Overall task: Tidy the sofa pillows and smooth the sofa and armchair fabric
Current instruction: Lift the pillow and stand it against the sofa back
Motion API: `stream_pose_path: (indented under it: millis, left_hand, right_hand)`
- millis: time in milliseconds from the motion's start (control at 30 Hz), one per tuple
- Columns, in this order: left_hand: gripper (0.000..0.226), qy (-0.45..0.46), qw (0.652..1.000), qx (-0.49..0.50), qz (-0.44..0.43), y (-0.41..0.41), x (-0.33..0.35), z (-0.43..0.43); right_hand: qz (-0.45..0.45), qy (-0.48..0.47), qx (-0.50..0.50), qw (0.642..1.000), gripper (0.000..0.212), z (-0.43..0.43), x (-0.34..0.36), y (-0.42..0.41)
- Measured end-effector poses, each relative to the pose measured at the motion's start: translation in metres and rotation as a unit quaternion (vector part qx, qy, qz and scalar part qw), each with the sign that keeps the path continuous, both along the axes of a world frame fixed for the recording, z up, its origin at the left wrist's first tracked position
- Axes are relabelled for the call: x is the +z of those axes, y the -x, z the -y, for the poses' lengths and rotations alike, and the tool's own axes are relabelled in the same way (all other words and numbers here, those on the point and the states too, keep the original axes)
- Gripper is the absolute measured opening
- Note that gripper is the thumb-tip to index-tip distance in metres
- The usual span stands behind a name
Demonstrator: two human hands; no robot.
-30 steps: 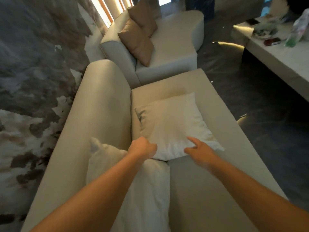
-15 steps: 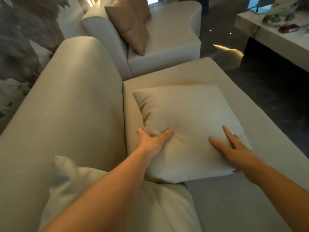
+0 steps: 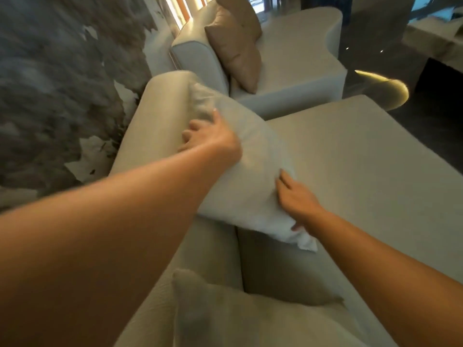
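Both hands hold a square off-white fabric pillow point(image 3: 250, 176) against the cream sofa backrest point(image 3: 160, 116). The left hand point(image 3: 213, 139) has its fingers clamped on the top edge. The right hand point(image 3: 298, 196) pinches the lower side.

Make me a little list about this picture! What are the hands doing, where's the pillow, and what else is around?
left hand: gripping the white pillow's upper part
right hand: holding its lower edge
white pillow: tilted up against the sofa backrest
second pale pillow: nearest the camera, on the sofa
brown pillows: leaning on the armchair
sofa seat: bare
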State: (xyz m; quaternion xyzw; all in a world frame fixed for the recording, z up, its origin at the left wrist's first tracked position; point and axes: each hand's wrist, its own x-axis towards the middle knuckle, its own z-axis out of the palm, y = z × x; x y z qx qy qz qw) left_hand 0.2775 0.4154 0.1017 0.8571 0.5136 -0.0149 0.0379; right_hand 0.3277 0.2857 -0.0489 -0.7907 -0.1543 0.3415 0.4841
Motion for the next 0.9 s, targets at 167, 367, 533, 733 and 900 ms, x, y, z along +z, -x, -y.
stream_pose_path:
  millis: [167, 367, 533, 733, 900]
  left_hand:
    - [0.064, -0.046, 0.997, -0.053, 0.020, 0.023, -0.071, -0.003]
    - [0.073, 0.069, 0.994, -0.067, 0.052, 0.027, -0.060, -0.011]
    - [0.063, 0.309, 0.903, -0.086, 0.285, 0.078, -0.018, -0.021]
    - [0.045, 0.378, 0.840, -0.007, 0.389, 0.145, -0.004, 0.009]
    - [0.042, 0.246, 0.926, -0.004, 0.285, 0.187, 0.009, 0.063]
  right_hand:
    - [-0.057, -0.013, 0.008, 0.998, 0.054, -0.004, -0.044, 0.013]
    - [-0.081, 0.009, 0.029, 0.996, 0.057, 0.008, -0.033, 0.018]
    - [-0.060, 0.149, 0.111, 0.981, 0.059, 0.087, -0.031, 0.022]
    - [0.065, 0.384, 0.252, 0.886, 0.046, 0.280, -0.023, 0.038]
    - [0.053, 0.524, 0.266, 0.808, 0.038, 0.417, 0.027, 0.084]
